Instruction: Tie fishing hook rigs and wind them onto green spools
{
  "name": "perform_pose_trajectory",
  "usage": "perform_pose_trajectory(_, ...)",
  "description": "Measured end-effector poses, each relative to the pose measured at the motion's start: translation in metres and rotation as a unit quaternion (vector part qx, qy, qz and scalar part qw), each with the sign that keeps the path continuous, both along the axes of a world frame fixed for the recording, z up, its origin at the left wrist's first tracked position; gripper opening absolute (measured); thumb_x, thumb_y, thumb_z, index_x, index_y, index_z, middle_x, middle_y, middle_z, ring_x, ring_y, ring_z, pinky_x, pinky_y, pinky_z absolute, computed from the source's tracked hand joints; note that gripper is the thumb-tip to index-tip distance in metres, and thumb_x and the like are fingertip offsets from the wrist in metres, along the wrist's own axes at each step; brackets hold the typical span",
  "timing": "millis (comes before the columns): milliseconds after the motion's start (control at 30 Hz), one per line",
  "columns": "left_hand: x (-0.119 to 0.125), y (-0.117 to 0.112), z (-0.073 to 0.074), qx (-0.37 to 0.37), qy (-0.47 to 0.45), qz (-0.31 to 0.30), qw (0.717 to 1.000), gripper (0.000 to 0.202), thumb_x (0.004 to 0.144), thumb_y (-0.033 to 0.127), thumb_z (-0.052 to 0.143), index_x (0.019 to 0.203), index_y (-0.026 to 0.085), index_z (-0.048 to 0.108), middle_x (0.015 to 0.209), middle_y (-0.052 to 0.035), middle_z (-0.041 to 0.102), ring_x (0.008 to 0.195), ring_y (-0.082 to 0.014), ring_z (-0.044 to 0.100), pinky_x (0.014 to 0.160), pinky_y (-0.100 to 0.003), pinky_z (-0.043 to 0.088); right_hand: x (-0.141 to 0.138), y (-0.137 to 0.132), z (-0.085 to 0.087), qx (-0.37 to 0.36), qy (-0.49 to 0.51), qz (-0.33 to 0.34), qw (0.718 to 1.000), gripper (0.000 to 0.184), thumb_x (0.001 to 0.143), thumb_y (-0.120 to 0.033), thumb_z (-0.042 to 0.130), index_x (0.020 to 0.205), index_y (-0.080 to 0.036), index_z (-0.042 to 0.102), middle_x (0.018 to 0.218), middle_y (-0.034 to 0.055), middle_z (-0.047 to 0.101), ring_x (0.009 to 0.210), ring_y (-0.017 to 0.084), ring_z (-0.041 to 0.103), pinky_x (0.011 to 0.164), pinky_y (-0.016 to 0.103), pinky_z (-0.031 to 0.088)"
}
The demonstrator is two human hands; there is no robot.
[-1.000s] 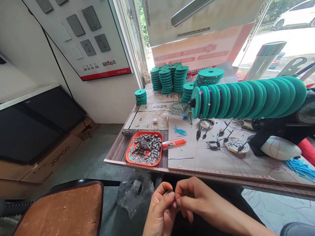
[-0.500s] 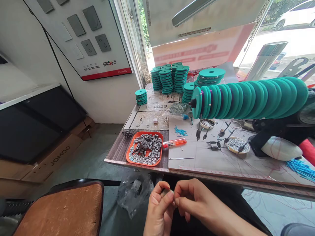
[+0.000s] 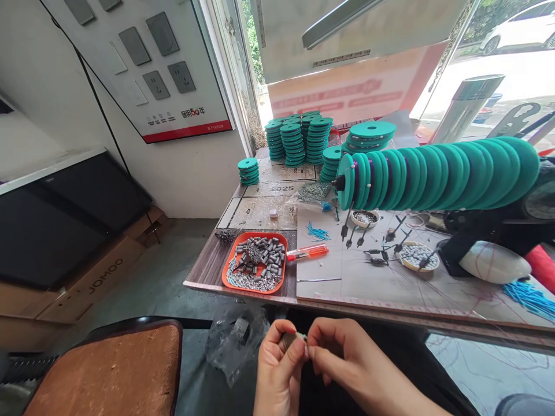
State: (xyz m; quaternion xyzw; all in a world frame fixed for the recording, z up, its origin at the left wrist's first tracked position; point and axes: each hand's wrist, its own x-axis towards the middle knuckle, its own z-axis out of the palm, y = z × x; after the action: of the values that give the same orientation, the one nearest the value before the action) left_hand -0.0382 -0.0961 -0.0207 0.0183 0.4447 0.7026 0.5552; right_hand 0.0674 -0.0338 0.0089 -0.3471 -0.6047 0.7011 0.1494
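Just below the table's front edge, my left hand (image 3: 280, 367) is closed, with a small grey-brown piece (image 3: 287, 341) between thumb and curled forefinger; its kind is hard to make out. My right hand (image 3: 347, 358) pinches right beside it, and the fingertips of both hands meet. Whatever the right fingers hold is hidden or too small to name. Beyond the hands, an orange tray (image 3: 284, 271) carries dark metal cylinders (image 3: 273, 266) and tiny silvery pieces (image 3: 260, 283). An orange-and-clear pen-like tool (image 3: 310, 252) lies at the tray's right.
Teal foam discs (image 3: 433, 173) line a spindle over the table's right side. More teal discs (image 3: 292, 138) stand stacked at the back. Round dishes of small parts (image 3: 418, 254), blue sticks (image 3: 318, 232) and thin threads lie on the board (image 3: 321, 292). A brown stool (image 3: 108, 370) stands left.
Both hands stay together in almost the same place. The fingers have shifted slightly, and a little more of the grey-brown piece shows. Near the spindle, the hanging dark weights have swung a little.
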Motion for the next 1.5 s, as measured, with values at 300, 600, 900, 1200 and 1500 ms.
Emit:
perform_pose_trajectory(300, 0.002, 0.002, 0.01, -0.006, 0.004, 0.019, 1.0, 0.039, 0.05, 0.019, 0.086, 0.074, 0.015, 0.055, 0.052, 0.002, 0.058, 0.049, -0.0045, 0.05, 0.054, -0.014, 0.039, -0.002, -0.001, -0.004, 0.054, -0.013, 0.004, 0.998, 0.017, 0.079, -0.026, 0.047, 0.068, -0.013, 0.05, 0.06, -0.0005, 0.047, 0.057, 0.01, 0.04, 0.053, 0.021, 0.031)
perform_pose_trajectory(600, 0.003, 0.002, 0.01, -0.017, 0.036, 0.026, 0.999, 0.038, 0.048, 0.02, 0.086, 0.073, 0.015, 0.057, 0.057, 0.0009, 0.061, 0.054, -0.0065, 0.054, 0.058, -0.015, 0.041, 0.0, -0.001, 0.0, 0.128, -0.038, 0.005, 0.991, 0.017, 0.079, -0.024, 0.043, 0.066, -0.015, 0.047, 0.059, -0.0007, 0.046, 0.057, 0.01, 0.037, 0.053, 0.021, 0.029)
perform_pose_trajectory(900, 0.001, 0.001, 0.003, -0.026, 0.11, 0.031, 0.993, 0.037, 0.05, 0.025, 0.085, 0.073, 0.016, 0.059, 0.062, -0.0002, 0.063, 0.059, -0.0094, 0.055, 0.062, -0.018, 0.041, 0.001, -0.004, -0.006, 0.276, -0.091, 0.038, 0.956, 0.019, 0.084, -0.026, 0.038, 0.068, -0.017, 0.043, 0.061, 0.0007, 0.052, 0.053, 0.011, 0.041, 0.051, 0.022, 0.028)
perform_pose_trajectory(1200, -0.001, 0.0, -0.002, -0.022, 0.169, 0.045, 0.984, 0.035, 0.051, 0.028, 0.085, 0.073, 0.015, 0.061, 0.065, 0.001, 0.062, 0.06, -0.008, 0.054, 0.061, -0.015, 0.042, 0.004, -0.004, -0.01, 0.348, -0.083, 0.02, 0.934, 0.024, 0.09, -0.025, 0.035, 0.071, -0.017, 0.046, 0.063, 0.0024, 0.056, 0.053, 0.011, 0.047, 0.05, 0.021, 0.032)
perform_pose_trajectory(1500, -0.001, 0.001, 0.0, 0.01, 0.007, 0.012, 1.0, 0.028, 0.054, 0.025, 0.084, 0.075, 0.018, 0.068, 0.051, 0.0026, 0.053, 0.051, -0.0045, 0.045, 0.056, -0.016, 0.037, 0.007, -0.007, -0.019, 0.386, 0.0, -0.026, 0.922, 0.021, 0.091, -0.019, 0.042, 0.078, -0.015, 0.058, 0.069, 0.0031, 0.063, 0.059, 0.011, 0.058, 0.054, 0.018, 0.04)
